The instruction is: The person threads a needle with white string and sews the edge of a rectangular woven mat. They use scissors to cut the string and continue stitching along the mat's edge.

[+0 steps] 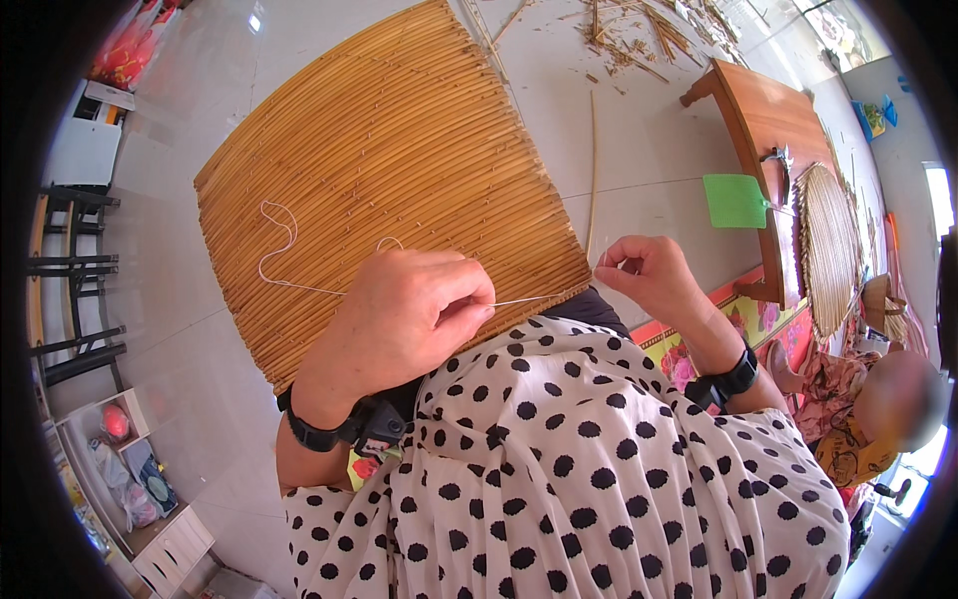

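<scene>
A mat of thin golden-brown stalks laid side by side rests against my lap and stretches away from me. Over its near edge, my left hand is closed in a pinch on a white thread. From those fingers the thread runs fairly straight to the mat's near right corner. Its slack part lies in loose curves across the mat on the left. Just beyond that corner my right hand is closed, thumb and forefinger pinched together. Whatever is between its fingertips is too small to make out.
Broken stalks litter the floor at the far right. A wooden table stands right, with a green fly swatter at its edge and a round woven piece beside it. Another person is at the lower right. Shelves line the left.
</scene>
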Demonstrator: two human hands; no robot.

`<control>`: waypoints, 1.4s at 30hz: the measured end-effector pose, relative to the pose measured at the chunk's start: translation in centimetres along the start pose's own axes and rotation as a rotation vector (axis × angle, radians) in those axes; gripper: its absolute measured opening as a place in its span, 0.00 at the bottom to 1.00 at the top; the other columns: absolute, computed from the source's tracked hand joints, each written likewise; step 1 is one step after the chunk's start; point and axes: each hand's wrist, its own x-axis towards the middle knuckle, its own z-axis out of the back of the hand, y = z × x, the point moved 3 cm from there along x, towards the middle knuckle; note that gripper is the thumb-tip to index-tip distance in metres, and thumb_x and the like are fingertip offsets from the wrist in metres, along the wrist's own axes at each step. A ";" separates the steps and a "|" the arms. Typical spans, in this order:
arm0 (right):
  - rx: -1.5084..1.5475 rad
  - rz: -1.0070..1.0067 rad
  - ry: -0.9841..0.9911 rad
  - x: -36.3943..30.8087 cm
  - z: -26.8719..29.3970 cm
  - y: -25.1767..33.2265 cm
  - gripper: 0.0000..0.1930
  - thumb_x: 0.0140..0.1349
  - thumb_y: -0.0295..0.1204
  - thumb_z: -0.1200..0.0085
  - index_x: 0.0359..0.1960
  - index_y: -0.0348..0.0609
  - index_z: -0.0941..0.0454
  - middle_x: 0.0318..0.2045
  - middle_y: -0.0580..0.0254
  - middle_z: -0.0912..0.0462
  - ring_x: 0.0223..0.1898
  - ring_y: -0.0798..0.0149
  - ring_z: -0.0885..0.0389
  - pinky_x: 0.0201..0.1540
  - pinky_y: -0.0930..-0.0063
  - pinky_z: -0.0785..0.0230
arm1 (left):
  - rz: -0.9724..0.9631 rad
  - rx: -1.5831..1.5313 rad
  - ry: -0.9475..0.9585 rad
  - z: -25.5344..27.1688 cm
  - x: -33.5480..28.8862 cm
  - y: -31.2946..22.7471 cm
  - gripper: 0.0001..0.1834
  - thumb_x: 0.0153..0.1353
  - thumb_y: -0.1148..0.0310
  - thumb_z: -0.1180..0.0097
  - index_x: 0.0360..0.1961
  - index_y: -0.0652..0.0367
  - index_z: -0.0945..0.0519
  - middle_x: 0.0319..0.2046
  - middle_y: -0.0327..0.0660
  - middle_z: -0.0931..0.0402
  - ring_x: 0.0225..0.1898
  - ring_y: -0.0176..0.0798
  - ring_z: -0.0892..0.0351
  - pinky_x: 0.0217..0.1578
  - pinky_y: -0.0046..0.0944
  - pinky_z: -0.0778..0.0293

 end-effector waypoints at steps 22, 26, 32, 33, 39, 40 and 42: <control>-0.076 -0.033 -0.078 0.3 -0.4 -2.0 0.08 0.57 0.29 0.38 0.33 0.37 0.18 0.19 0.63 0.21 0.21 0.75 0.25 0.26 0.76 0.31 | 0.083 -0.145 0.033 -0.2 -0.1 1.1 0.03 0.57 0.73 0.40 0.29 0.59 0.22 0.19 0.43 0.24 0.20 0.42 0.25 0.23 0.36 0.31; 0.058 0.098 -0.383 0.1 0.9 -1.1 0.09 0.58 0.27 0.39 0.39 0.39 0.18 0.25 0.65 0.19 0.22 0.77 0.26 0.27 0.79 0.31 | 0.148 -0.242 -0.010 -0.7 -0.4 2.3 0.03 0.57 0.75 0.39 0.29 0.61 0.22 0.19 0.43 0.25 0.19 0.36 0.26 0.23 0.32 0.31; 0.133 0.119 -0.105 -0.1 0.7 -0.2 0.10 0.59 0.25 0.40 0.42 0.38 0.18 0.28 0.66 0.19 0.24 0.77 0.25 0.28 0.79 0.31 | 0.145 -0.242 -0.019 -0.6 -0.3 2.3 0.02 0.57 0.77 0.40 0.30 0.62 0.22 0.20 0.41 0.23 0.21 0.33 0.26 0.24 0.30 0.30; 0.095 0.148 -0.041 -0.4 0.0 0.8 0.10 0.58 0.25 0.40 0.42 0.38 0.18 0.28 0.65 0.19 0.24 0.76 0.25 0.29 0.79 0.30 | 0.157 -0.225 -0.004 -0.4 -0.3 2.1 0.02 0.57 0.78 0.40 0.31 0.62 0.21 0.22 0.40 0.22 0.22 0.31 0.25 0.25 0.29 0.30; -0.051 0.339 0.076 -0.6 -2.5 3.0 0.12 0.55 0.26 0.39 0.41 0.36 0.19 0.27 0.57 0.19 0.25 0.63 0.21 0.31 0.72 0.27 | 0.136 -0.194 -0.006 -0.4 -0.4 1.7 0.03 0.55 0.79 0.39 0.31 0.62 0.21 0.22 0.39 0.23 0.22 0.30 0.26 0.24 0.29 0.30; -0.048 0.365 0.078 -0.5 -2.6 3.2 0.11 0.55 0.26 0.39 0.40 0.36 0.19 0.27 0.56 0.19 0.25 0.62 0.20 0.31 0.72 0.26 | 0.132 -0.193 -0.007 -0.4 -0.4 1.7 0.03 0.55 0.79 0.39 0.31 0.62 0.21 0.21 0.39 0.23 0.22 0.30 0.26 0.24 0.29 0.31; -0.054 0.379 0.083 -0.4 -2.8 3.3 0.10 0.55 0.26 0.40 0.38 0.36 0.20 0.26 0.56 0.19 0.26 0.61 0.19 0.32 0.71 0.26 | 0.104 -0.190 -0.024 -0.4 -0.5 1.6 0.03 0.56 0.77 0.39 0.30 0.61 0.22 0.20 0.42 0.24 0.20 0.36 0.25 0.24 0.32 0.30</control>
